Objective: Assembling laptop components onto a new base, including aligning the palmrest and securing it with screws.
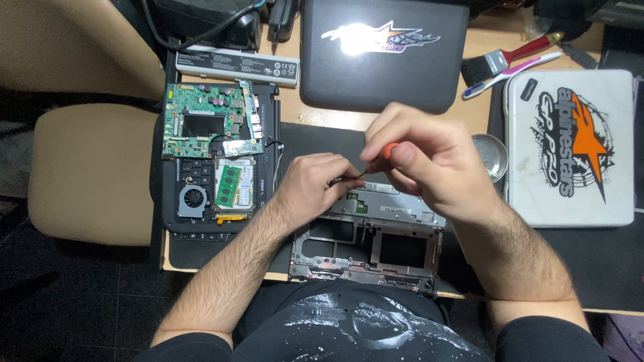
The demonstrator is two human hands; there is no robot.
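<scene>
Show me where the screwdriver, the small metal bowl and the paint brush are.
screwdriver (388, 150): head view, on its orange handle.
small metal bowl (495, 155): head view, on its inner bottom.
paint brush (477, 68): head view, on its black bristles.

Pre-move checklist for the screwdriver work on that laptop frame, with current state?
1. Right hand grips the orange-handled screwdriver: ok.
2. Left hand steadies the shaft near the tip: ok.
3. Tip seated in a screw: cannot tell, fingers hide it.
4. Laptop frame lies flat on the desk: ok.
5. Metal dish beside the right hand for screws: ok.
6. Exposed circuit board clear of both hands: ok.
</scene>
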